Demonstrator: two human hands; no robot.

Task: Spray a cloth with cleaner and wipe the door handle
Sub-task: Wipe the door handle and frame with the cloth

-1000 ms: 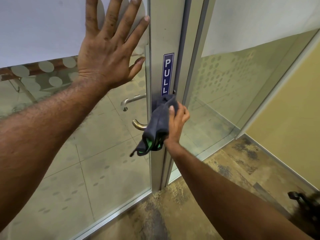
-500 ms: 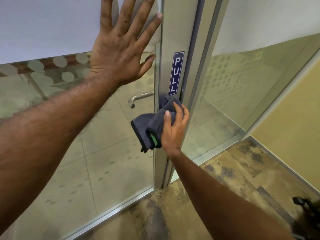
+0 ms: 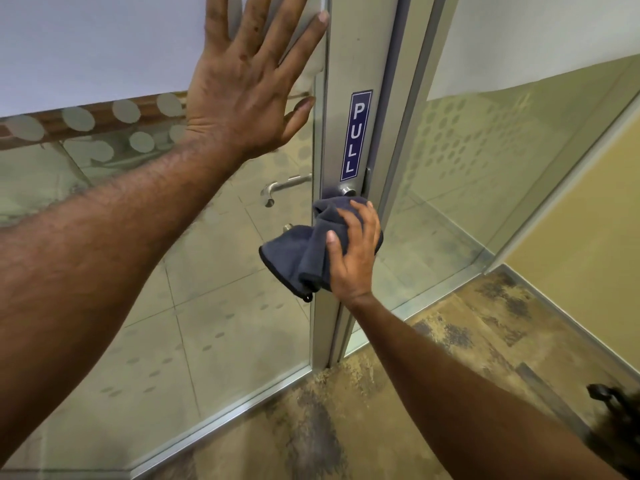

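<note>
The door handle (image 3: 347, 191) shows only as a round metal base on the aluminium door stile (image 3: 346, 57). The rest of it is hidden under a dark grey cloth (image 3: 294, 252), apart from a small metal end peeping out at the cloth's eleven o'clock. The right hand (image 3: 353, 252) grips the bunched cloth and holds it against the stile just below that base, with fingers slightly apart and curled over the fabric. A loose fold of the cloth hangs out towards nine o'clock from the hand.

At twelve o'clock from the cloth, a blue PULL sign (image 3: 356, 136) runs vertically down the stile. At eleven o'clock, well above, the left hand (image 3: 249, 84) lies flat on the glass pane (image 3: 166, 306), fingers straight and spread apart. A second lever handle (image 3: 284, 188) is seen through the glass at ten o'clock from the cloth. A worn, mottled floor (image 3: 450, 341) spreads from five to six o'clock, and a dark blurred object (image 3: 616, 407) sits at the view's four o'clock edge.
</note>
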